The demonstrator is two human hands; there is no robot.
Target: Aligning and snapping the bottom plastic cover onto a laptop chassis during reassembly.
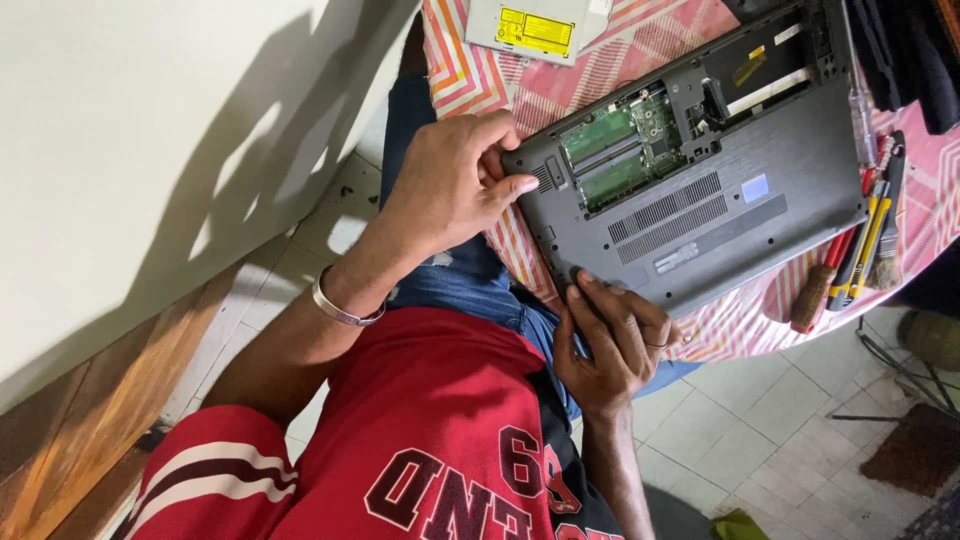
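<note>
Grey laptop (700,190) upturned, left hand (450,185), right hand (610,340) gripping near edge

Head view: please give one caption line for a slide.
Left hand and right hand grip an upturned grey laptop, its circuit board exposed.

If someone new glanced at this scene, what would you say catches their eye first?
Most striking is the grey laptop, upside down on the striped tablecloth, a panel off so its green circuit boards show. Both hands grip its near corners: one hand at the corner by the boards, the other hand at the edge nearest the body. Screwdrivers and pliers lie beside the laptop's far end.
</note>
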